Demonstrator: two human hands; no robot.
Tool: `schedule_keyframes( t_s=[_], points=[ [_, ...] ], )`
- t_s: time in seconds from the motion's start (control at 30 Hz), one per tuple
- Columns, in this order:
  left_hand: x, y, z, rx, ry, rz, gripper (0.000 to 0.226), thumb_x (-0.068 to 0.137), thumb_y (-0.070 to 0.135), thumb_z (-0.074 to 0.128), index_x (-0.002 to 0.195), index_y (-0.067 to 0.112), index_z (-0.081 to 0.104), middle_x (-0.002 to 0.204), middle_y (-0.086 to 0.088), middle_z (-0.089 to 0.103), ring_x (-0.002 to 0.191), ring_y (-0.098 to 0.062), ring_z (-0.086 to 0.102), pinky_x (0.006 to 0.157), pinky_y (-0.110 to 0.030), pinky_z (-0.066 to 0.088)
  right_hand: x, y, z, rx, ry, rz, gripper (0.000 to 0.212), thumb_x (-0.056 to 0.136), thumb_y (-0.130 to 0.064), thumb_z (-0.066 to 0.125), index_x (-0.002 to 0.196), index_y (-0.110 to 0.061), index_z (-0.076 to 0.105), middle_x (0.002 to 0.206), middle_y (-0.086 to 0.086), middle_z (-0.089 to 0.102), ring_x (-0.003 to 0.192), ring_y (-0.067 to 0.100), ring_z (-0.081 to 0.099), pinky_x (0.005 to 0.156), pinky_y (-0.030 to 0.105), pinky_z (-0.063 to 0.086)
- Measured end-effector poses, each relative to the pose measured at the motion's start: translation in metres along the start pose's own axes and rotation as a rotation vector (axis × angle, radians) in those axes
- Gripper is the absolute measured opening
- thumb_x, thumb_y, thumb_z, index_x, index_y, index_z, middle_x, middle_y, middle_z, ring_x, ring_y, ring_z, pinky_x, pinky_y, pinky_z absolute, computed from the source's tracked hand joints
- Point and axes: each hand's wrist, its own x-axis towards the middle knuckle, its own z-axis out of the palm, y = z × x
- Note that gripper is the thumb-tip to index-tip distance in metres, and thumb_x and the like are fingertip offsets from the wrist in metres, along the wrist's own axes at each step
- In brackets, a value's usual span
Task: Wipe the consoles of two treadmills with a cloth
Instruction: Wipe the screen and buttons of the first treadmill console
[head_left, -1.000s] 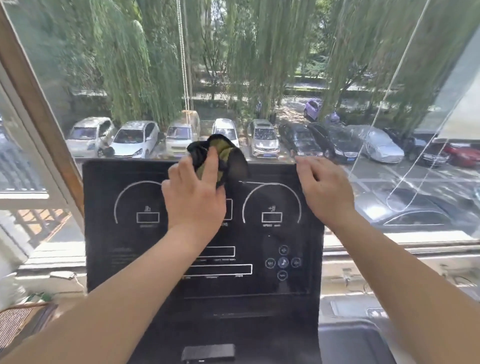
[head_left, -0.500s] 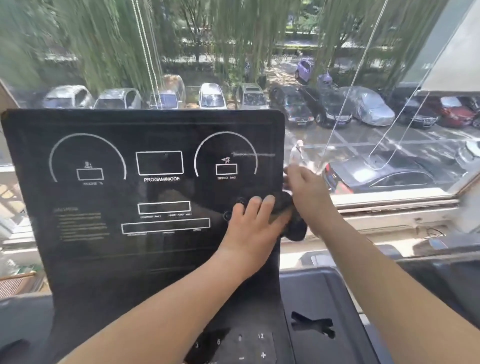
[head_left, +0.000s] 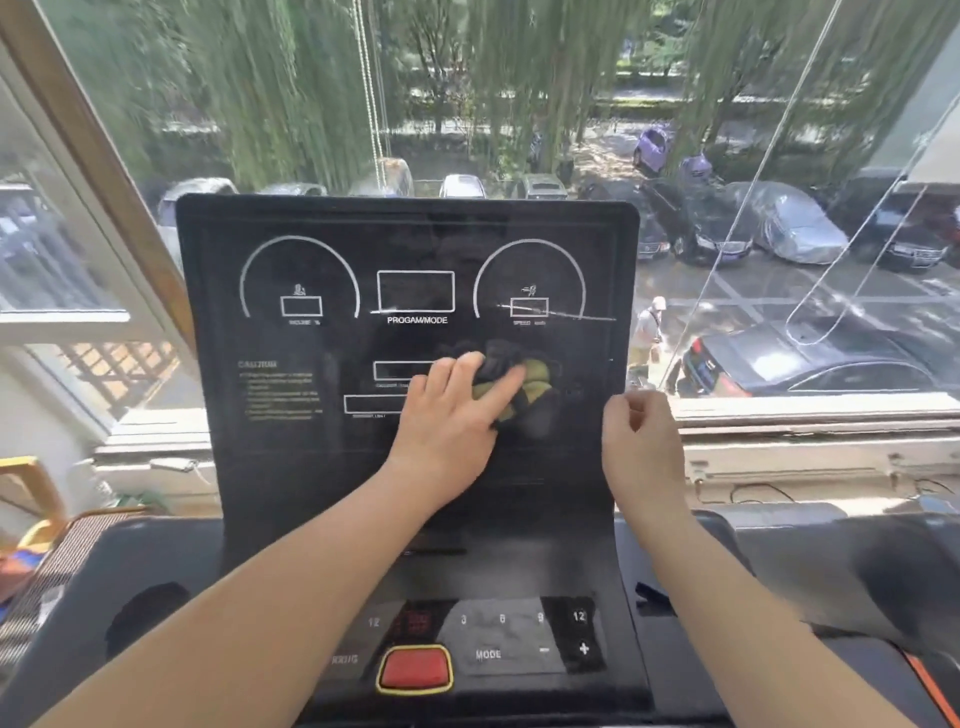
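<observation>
- Sunlit window glass (head_left: 519, 104) fills the background, and in front of it stands the upright black treadmill console (head_left: 311, 441), printed with white dials and the words "PROGAM/MODE".
- Left hand (head_left: 447, 415): flat, with the fingers stretched out and a little spread. It presses a crumpled black and olive-yellow cloth (head_left: 537, 382) against the lower right part of the console face, below the right-hand dial.
- The cloth is bunched under and beyond the fingertips and lies against the screen.
- Right hand (head_left: 641, 441): the fingers are curled in at the console's right edge, with the back of the hand toward the camera. Whether it grips that edge or only hovers beside it cannot be told.
- Both bare forearms reach up from the bottom of the view.
- Below the screen, a sloping black control panel (head_left: 519, 634) carries numbered keys, a "MODE" key and a red stop button with a yellow rim (head_left: 414, 670).
- To the right, a second dark treadmill deck (head_left: 857, 571) sits just beside this one.
- Beyond the glass are a white sill (head_left: 810, 415), parked cars (head_left: 795, 228), a person on foot (head_left: 647, 327) and hanging willow branches (head_left: 270, 93).
</observation>
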Motion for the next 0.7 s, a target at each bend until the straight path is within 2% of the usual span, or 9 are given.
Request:
schedule_keyframes(
  t_s=[0.13, 0.17, 0.27, 0.33, 0.43, 0.5, 0.57, 0.63, 0.7],
  points=[
    [-0.08, -0.045, 0.002, 0.009, -0.19, 0.026, 0.077, 0.066, 0.015, 0.071, 0.14, 0.032, 0.063, 0.13, -0.013, 0.059, 0.11, -0.039, 0.057, 0.08, -0.045, 0.048, -0.043, 0.001, 0.037, 0.015, -0.146, -0.048, 0.018, 0.105, -0.024, 0.054, 0.092, -0.016, 0.062, 0.081, 0.0, 0.063, 0.068, 0.002, 0.054, 0.064, 0.017, 0.045],
    [-0.094, -0.058, -0.002, 0.013, -0.218, -0.017, 0.077, 0.066, 0.013, 0.071, 0.141, 0.032, 0.063, 0.131, -0.014, 0.059, 0.112, -0.04, 0.057, 0.082, -0.046, 0.048, -0.052, 0.002, 0.047, 0.019, -0.192, -0.042, 0.019, 0.104, -0.026, 0.054, 0.09, -0.016, 0.063, 0.078, 0.003, 0.063, 0.065, 0.003, 0.054, 0.064, 0.018, 0.046],
    [-0.122, -0.096, -0.017, 0.02, -0.247, -0.15, 0.078, 0.068, 0.011, 0.074, 0.142, 0.033, 0.062, 0.136, -0.017, 0.057, 0.117, -0.043, 0.054, 0.089, -0.052, 0.049, -0.078, -0.001, 0.08, 0.025, -0.315, -0.018, 0.024, 0.103, -0.029, 0.055, 0.087, -0.013, 0.062, 0.078, 0.016, 0.065, 0.067, 0.017, 0.056, 0.065, 0.034, 0.048],
    [-0.141, -0.123, -0.025, 0.007, -0.25, -0.242, 0.077, 0.07, 0.012, 0.077, 0.143, 0.032, 0.061, 0.137, -0.019, 0.055, 0.118, -0.045, 0.052, 0.091, -0.054, 0.049, -0.097, -0.004, 0.101, 0.023, -0.369, 0.007, 0.027, 0.104, -0.029, 0.055, 0.09, -0.008, 0.064, 0.082, 0.021, 0.066, 0.067, 0.018, 0.056, 0.066, 0.035, 0.048],
    [-0.181, -0.153, -0.026, -0.102, -0.222, -0.453, 0.073, 0.073, 0.011, 0.08, 0.142, 0.023, 0.062, 0.128, -0.026, 0.057, 0.106, -0.047, 0.055, 0.084, -0.053, 0.055, -0.125, 0.0, 0.125, 0.035, -0.412, 0.083, 0.029, 0.105, -0.027, 0.056, 0.092, -0.004, 0.067, 0.068, 0.012, 0.064, 0.06, 0.014, 0.056, 0.059, 0.03, 0.046],
    [-0.214, -0.154, -0.021, -0.132, -0.282, -0.547, 0.066, 0.076, 0.019, 0.08, 0.14, 0.021, 0.063, 0.121, -0.025, 0.058, 0.1, -0.046, 0.057, 0.078, -0.052, 0.057, -0.139, 0.008, 0.133, 0.026, -0.412, 0.14, 0.028, 0.106, -0.026, 0.056, 0.09, -0.006, 0.068, 0.066, 0.003, 0.065, 0.059, 0.014, 0.057, 0.056, 0.024, 0.046],
    [-0.243, -0.139, -0.017, -0.129, -0.386, -0.573, 0.062, 0.076, 0.032, 0.076, 0.136, 0.021, 0.065, 0.108, -0.02, 0.059, 0.09, -0.043, 0.059, 0.069, -0.048, 0.057, -0.151, 0.019, 0.135, 0.022, -0.39, 0.172, 0.027, 0.105, -0.026, 0.056, 0.09, -0.007, 0.068, 0.067, 0.005, 0.064, 0.061, 0.016, 0.056, 0.059, 0.028, 0.047],
    [-0.256, -0.118, -0.014, -0.118, -0.466, -0.604, 0.062, 0.074, 0.04, 0.076, 0.132, 0.02, 0.068, 0.096, -0.015, 0.057, 0.081, -0.039, 0.057, 0.06, -0.042, 0.054, -0.157, 0.027, 0.132, -0.003, -0.329, 0.184, 0.022, 0.104, -0.024, 0.058, 0.088, -0.013, 0.068, 0.074, 0.015, 0.066, 0.065, 0.017, 0.056, 0.065, 0.033, 0.049],
    [-0.256, -0.098, -0.013, -0.117, -0.505, -0.587, 0.062, 0.073, 0.045, 0.073, 0.128, 0.018, 0.07, 0.092, -0.013, 0.054, 0.079, -0.036, 0.057, 0.054, -0.04, 0.051, -0.16, 0.034, 0.126, -0.035, -0.245, 0.176, 0.016, 0.104, -0.023, 0.059, 0.091, -0.02, 0.068, 0.082, 0.012, 0.069, 0.07, 0.016, 0.059, 0.065, 0.028, 0.049]
  ],
)
